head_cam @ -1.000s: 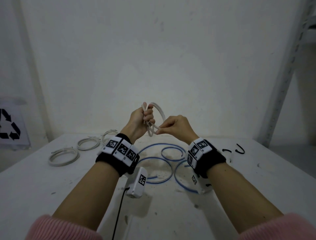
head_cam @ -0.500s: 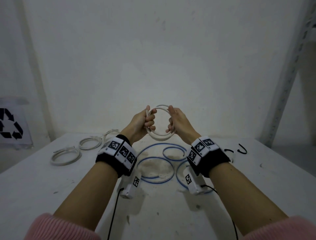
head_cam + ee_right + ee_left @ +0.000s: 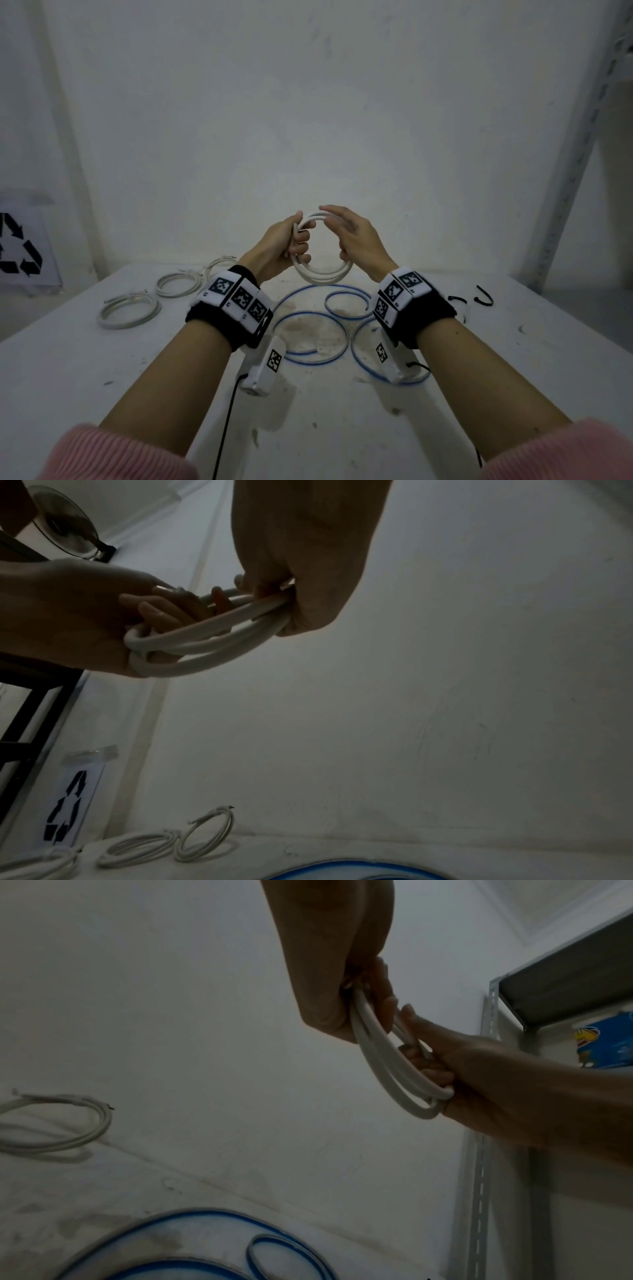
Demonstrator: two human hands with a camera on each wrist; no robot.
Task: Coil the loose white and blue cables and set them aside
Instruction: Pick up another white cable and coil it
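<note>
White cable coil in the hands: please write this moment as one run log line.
white cable coil: held above table | left hand: grips coil | right hand: holds other side | blue cable: loose on table | coiled white cables: aside, left

We see a plain white wall ahead at twelve o'clock, a scuffed white table below, a grey slotted shelf upright at two o'clock, and a recycling sign at nine o'clock.

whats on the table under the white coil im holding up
Beneath the white coil held in both hands lie loose loops of blue cable on the bare, stained table. The wrists and their cameras cover parts of the loops.
</note>
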